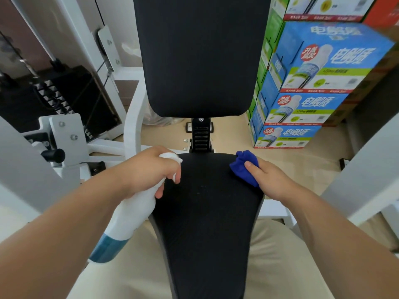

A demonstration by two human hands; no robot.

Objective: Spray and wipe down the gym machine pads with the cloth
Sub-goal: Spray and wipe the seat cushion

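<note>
At the far left the weight stack [54,93] stands behind the white frame [131,117]. The left hand [149,169] grips the spray bottle [131,212] at the left edge of the seat pad [205,223], with the fingers curled round its neck and trigger. The middle of the pad lies open between the hands, below the back pad [198,55]. At the right edge, the right hand [272,182] pinches the blue cloth [244,167] against the pad. Stacked boxes [313,83] stand near.

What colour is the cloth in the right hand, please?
The crumpled cloth is deep blue; head view.
</note>
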